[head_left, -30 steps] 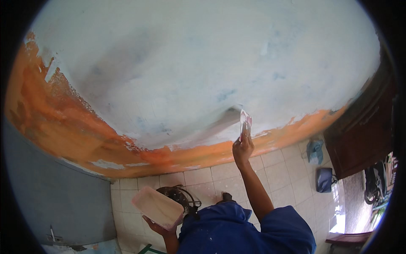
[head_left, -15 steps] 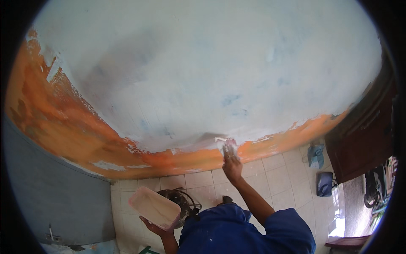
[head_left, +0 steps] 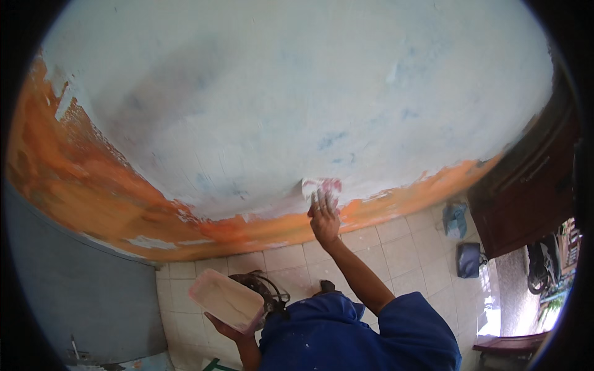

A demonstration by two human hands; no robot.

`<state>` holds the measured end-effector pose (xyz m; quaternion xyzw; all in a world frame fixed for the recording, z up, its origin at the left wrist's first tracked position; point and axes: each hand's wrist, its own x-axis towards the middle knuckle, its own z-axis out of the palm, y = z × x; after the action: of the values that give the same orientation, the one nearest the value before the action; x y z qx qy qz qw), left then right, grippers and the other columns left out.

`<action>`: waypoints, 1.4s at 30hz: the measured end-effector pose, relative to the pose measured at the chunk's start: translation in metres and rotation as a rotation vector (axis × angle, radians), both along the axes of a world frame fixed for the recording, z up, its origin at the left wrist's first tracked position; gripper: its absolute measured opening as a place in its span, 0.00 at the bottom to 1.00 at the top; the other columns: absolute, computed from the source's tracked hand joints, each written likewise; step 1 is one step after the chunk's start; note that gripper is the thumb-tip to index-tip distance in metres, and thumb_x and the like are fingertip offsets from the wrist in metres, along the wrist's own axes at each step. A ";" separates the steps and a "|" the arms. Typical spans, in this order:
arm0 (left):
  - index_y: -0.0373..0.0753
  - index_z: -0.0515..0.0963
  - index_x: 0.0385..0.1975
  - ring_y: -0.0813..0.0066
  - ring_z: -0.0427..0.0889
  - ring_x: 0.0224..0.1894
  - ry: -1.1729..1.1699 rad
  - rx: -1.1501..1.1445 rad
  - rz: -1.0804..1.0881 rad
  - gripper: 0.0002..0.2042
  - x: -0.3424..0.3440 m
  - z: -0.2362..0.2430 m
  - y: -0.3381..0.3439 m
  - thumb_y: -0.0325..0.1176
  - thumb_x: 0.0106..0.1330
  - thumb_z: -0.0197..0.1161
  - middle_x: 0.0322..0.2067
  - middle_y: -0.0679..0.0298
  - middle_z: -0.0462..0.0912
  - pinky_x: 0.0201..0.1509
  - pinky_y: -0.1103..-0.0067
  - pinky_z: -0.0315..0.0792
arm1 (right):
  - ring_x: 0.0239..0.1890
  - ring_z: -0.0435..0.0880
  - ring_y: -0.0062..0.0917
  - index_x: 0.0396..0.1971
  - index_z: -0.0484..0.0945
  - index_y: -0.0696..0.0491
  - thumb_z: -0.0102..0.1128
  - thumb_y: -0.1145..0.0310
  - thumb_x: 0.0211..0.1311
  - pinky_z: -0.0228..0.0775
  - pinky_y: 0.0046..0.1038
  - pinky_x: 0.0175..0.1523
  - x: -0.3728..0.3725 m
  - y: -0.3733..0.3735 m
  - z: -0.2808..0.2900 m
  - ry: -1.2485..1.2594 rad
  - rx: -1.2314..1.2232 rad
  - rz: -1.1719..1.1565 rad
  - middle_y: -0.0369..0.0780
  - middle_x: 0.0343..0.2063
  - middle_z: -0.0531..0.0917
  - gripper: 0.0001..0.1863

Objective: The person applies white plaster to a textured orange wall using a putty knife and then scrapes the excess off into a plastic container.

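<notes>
My right hand (head_left: 325, 217) presses a flat putty scraper (head_left: 322, 188), reddish and smeared with white, against the wall (head_left: 266, 111). Its fingers lie over the back of the blade, just above the border where the white coat meets bare orange paint (head_left: 266, 230). At the lower left, my left hand (head_left: 228, 328) supports a pale pink rectangular tub (head_left: 199, 290) from below and the side. Whitish paste (head_left: 229, 302) coats the inside of this tub. Part of the left hand is hidden beneath it.
Behind the tub stands a dark round object with curved bars (head_left: 272, 289) on the tiled floor (head_left: 365, 244). A grey panel (head_left: 80, 278) fills the left side. At right are a blue plastic bag (head_left: 455, 221), a dark blue pouch (head_left: 468, 260), a brown door (head_left: 520, 204) and a motorcycle (head_left: 544, 264) outside.
My right hand has moved up the wall and slightly left with the scraper, whose face now shows more. My left hand holds the tub in nearly the same place.
</notes>
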<state>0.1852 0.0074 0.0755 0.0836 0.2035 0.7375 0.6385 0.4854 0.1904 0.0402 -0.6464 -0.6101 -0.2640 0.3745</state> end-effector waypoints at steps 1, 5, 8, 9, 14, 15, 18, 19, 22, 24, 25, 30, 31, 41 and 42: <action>0.46 0.55 0.65 0.52 0.67 0.60 -0.009 -0.013 -0.002 0.33 -0.001 -0.002 -0.002 0.61 0.66 0.42 0.61 0.57 0.63 0.60 0.55 0.64 | 0.53 0.77 0.38 0.49 0.76 0.54 0.56 0.82 0.46 0.73 0.38 0.50 -0.001 -0.011 -0.027 0.076 -0.123 0.044 0.45 0.49 0.79 0.25; 0.47 0.57 0.65 0.53 0.66 0.60 -0.006 -0.072 0.008 0.33 -0.007 0.003 -0.003 0.61 0.66 0.42 0.62 0.58 0.63 0.60 0.55 0.64 | 0.58 0.72 0.42 0.50 0.76 0.54 0.55 0.84 0.44 0.69 0.38 0.55 0.005 -0.040 -0.054 0.303 -0.233 0.114 0.45 0.50 0.78 0.27; 0.45 0.57 0.64 0.54 0.68 0.58 0.033 -0.098 0.044 0.32 -0.010 0.008 -0.006 0.61 0.66 0.42 0.60 0.58 0.64 0.58 0.57 0.67 | 0.60 0.70 0.42 0.54 0.73 0.55 0.54 0.87 0.45 0.68 0.35 0.57 0.022 -0.047 -0.009 0.305 -0.041 -0.009 0.48 0.55 0.73 0.30; 0.45 0.57 0.63 0.55 0.70 0.57 0.048 -0.114 0.071 0.32 -0.012 0.007 -0.008 0.61 0.66 0.42 0.59 0.58 0.65 0.57 0.58 0.69 | 0.61 0.69 0.41 0.54 0.72 0.56 0.52 0.87 0.49 0.67 0.35 0.58 0.029 -0.043 0.020 0.292 0.037 -0.044 0.49 0.57 0.71 0.28; 0.45 0.57 0.63 0.54 0.70 0.56 0.339 -0.110 0.148 0.31 -0.008 -0.002 -0.013 0.60 0.67 0.40 0.59 0.59 0.65 0.57 0.58 0.68 | 0.54 0.77 0.37 0.53 0.73 0.56 0.53 0.84 0.54 0.74 0.32 0.48 0.087 -0.011 0.061 0.135 0.224 -0.174 0.47 0.51 0.77 0.23; 0.45 0.57 0.63 0.55 0.70 0.56 0.321 -0.115 0.139 0.31 -0.007 -0.003 -0.013 0.59 0.68 0.39 0.59 0.59 0.65 0.57 0.59 0.68 | 0.53 0.78 0.35 0.52 0.74 0.56 0.54 0.83 0.52 0.73 0.34 0.48 0.088 0.000 0.044 0.198 0.187 -0.136 0.46 0.50 0.78 0.24; 0.45 0.57 0.63 0.56 0.70 0.57 0.103 -0.136 0.086 0.30 -0.005 -0.006 -0.005 0.59 0.69 0.39 0.59 0.59 0.65 0.58 0.60 0.68 | 0.57 0.74 0.36 0.49 0.75 0.55 0.55 0.84 0.46 0.72 0.37 0.51 0.081 0.004 -0.024 0.120 0.047 -0.111 0.47 0.50 0.78 0.25; 0.45 0.57 0.63 0.56 0.70 0.57 0.051 -0.141 0.080 0.30 -0.006 -0.009 -0.003 0.58 0.69 0.39 0.59 0.60 0.65 0.58 0.61 0.68 | 0.52 0.77 0.35 0.48 0.76 0.56 0.55 0.84 0.46 0.73 0.35 0.49 0.077 -0.004 -0.041 0.129 0.018 -0.047 0.47 0.47 0.79 0.24; 0.45 0.57 0.64 0.57 0.69 0.57 0.179 -0.150 0.110 0.31 -0.011 -0.030 -0.006 0.59 0.68 0.39 0.59 0.60 0.65 0.58 0.62 0.68 | 0.45 0.82 0.35 0.45 0.77 0.56 0.54 0.85 0.46 0.75 0.34 0.46 0.071 -0.040 -0.087 0.144 -0.143 0.150 0.47 0.44 0.81 0.23; 0.45 0.57 0.64 0.58 0.69 0.57 0.244 -0.141 0.116 0.31 -0.010 -0.028 0.001 0.59 0.68 0.39 0.59 0.60 0.65 0.58 0.62 0.68 | 0.44 0.82 0.36 0.44 0.78 0.55 0.54 0.86 0.45 0.76 0.34 0.45 0.067 -0.052 -0.086 0.168 -0.162 0.196 0.46 0.44 0.81 0.23; 0.45 0.57 0.63 0.58 0.69 0.57 0.249 -0.118 0.123 0.31 -0.007 -0.023 0.004 0.59 0.68 0.39 0.58 0.60 0.66 0.58 0.62 0.68 | 0.44 0.82 0.36 0.44 0.78 0.54 0.54 0.86 0.45 0.76 0.34 0.44 0.062 -0.058 -0.072 0.187 -0.123 0.187 0.46 0.43 0.81 0.23; 0.45 0.57 0.63 0.58 0.70 0.56 0.208 -0.109 0.098 0.31 0.005 -0.021 0.002 0.59 0.68 0.39 0.57 0.60 0.66 0.57 0.61 0.69 | 0.50 0.80 0.38 0.48 0.77 0.56 0.51 0.87 0.50 0.76 0.31 0.45 0.084 -0.050 0.045 0.178 0.153 0.023 0.48 0.49 0.78 0.23; 0.45 0.57 0.63 0.58 0.70 0.56 0.193 -0.115 0.093 0.30 0.007 -0.020 0.002 0.59 0.68 0.39 0.58 0.59 0.66 0.57 0.61 0.69 | 0.51 0.79 0.38 0.49 0.77 0.56 0.51 0.87 0.52 0.76 0.30 0.46 0.093 -0.042 0.066 0.123 0.219 -0.033 0.48 0.51 0.77 0.23; 0.45 0.55 0.65 0.53 0.68 0.58 0.065 -0.074 0.009 0.33 0.029 -0.017 0.004 0.62 0.66 0.41 0.59 0.57 0.64 0.59 0.56 0.66 | 0.50 0.80 0.37 0.50 0.75 0.59 0.51 0.86 0.44 0.73 0.34 0.51 0.066 -0.007 0.009 0.028 0.103 0.080 0.46 0.47 0.80 0.27; 0.46 0.55 0.65 0.53 0.68 0.58 0.047 -0.073 -0.019 0.34 0.031 -0.013 0.003 0.62 0.65 0.41 0.60 0.57 0.64 0.59 0.56 0.66 | 0.49 0.81 0.35 0.47 0.77 0.57 0.52 0.86 0.43 0.74 0.33 0.50 0.055 -0.014 -0.011 0.036 0.050 0.127 0.45 0.46 0.80 0.26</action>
<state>0.2163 0.0105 0.0628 0.0794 0.2444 0.7212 0.6433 0.5402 0.1762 0.0296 -0.6015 -0.6363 -0.2432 0.4173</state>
